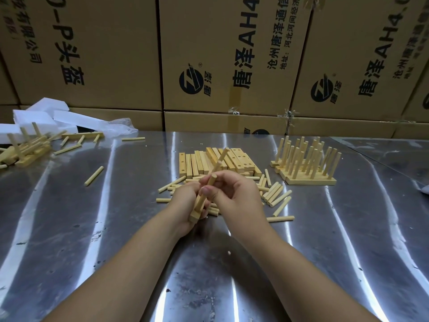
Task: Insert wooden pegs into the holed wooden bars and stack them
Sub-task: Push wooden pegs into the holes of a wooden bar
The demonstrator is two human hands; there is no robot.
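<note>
Left hand (185,206) grips the pale holed wooden bar (194,216) at frame centre, steadying it, while right hand (235,197) pinches a round light-wood peg (211,181), apparently pressing it into a hole.

Left hand (185,205) and right hand (234,194) meet at centre, fingers curled, apparently gripping

Dim light, streaky glare on steel table (301,228), warped edges

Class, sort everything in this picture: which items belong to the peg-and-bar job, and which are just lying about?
Job: bar in left hand, peg in right hand, loose pegs, spare bars, finished stack.
Lying about: foam blocks, cardboard boxes, plastic wrap.
</note>
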